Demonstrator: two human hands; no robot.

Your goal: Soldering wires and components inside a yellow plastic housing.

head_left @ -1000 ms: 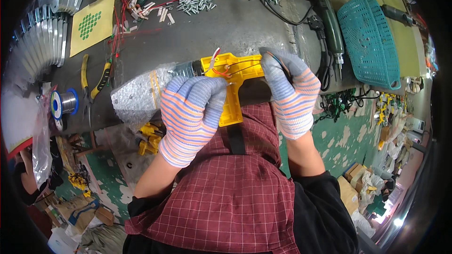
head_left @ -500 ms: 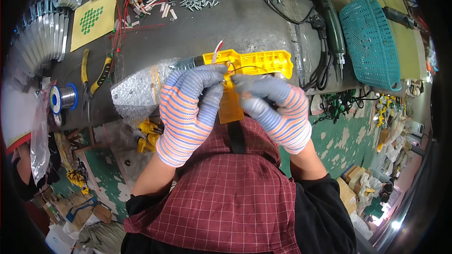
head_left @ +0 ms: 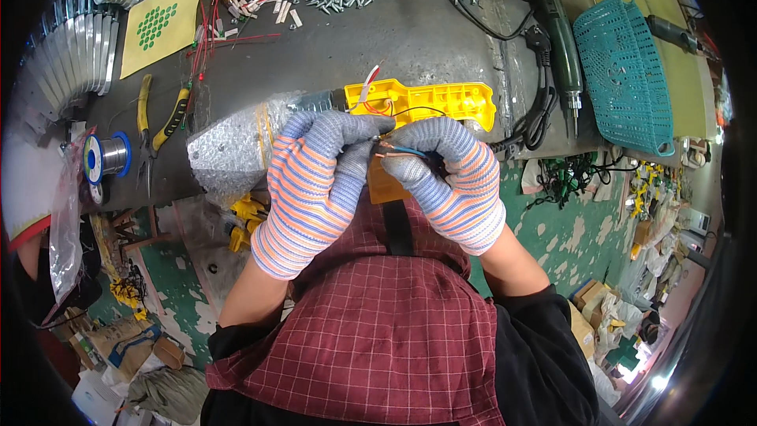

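Yellow plastic housing (head_left: 426, 102) at frame centre, lying on the grey bench (head_left: 410, 39), motor end wrapped in bubble wrap (head_left: 229, 150) to its left. Left hand (head_left: 311, 181) closed over the lower handle part; right hand (head_left: 445, 177) pinching thin wires (head_left: 398, 154) between fingertips. Probably light and rigid; best gripped by the shell, since wires look flimsy and easily torn.

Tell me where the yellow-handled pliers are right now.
In the head view, the yellow-handled pliers lie on the grey workbench at the person's left, between the solder spool and the bubble-wrapped part, below the yellow sheet with green dots.
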